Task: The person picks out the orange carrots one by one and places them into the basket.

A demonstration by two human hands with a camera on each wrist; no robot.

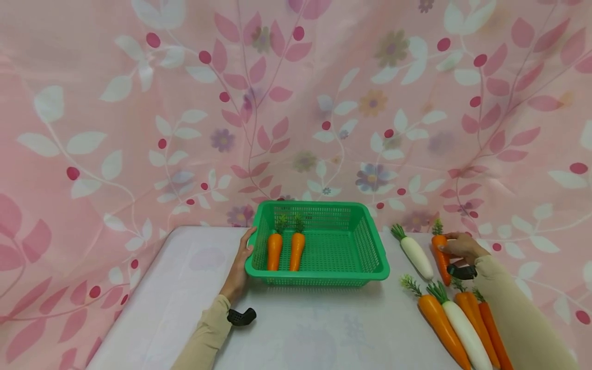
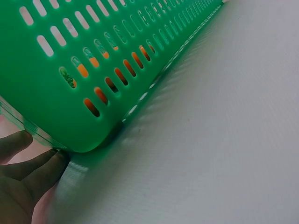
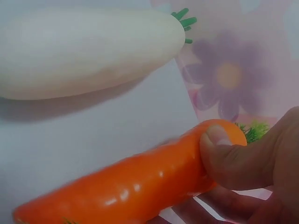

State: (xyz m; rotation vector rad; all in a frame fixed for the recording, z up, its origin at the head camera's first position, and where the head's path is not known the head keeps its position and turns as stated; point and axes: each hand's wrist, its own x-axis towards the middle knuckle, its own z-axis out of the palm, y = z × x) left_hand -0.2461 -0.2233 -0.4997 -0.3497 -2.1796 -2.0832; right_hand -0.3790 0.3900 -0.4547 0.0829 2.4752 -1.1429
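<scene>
The right hand (image 1: 462, 246) pinches a carrot (image 1: 441, 259) lying near the table's right edge, thumb curled over its top, so the pickup looks just begun; the left hand (image 1: 241, 267) rests flat-fingered against the basket (image 1: 379, 257), steadying its left wall. Next likely calls for a lift leftward over the radish (image 1: 416, 256) into the basket, beside two carrots (image 1: 284, 250) already there; more vegetables (image 1: 462, 318) crowd the near right corner.
</scene>
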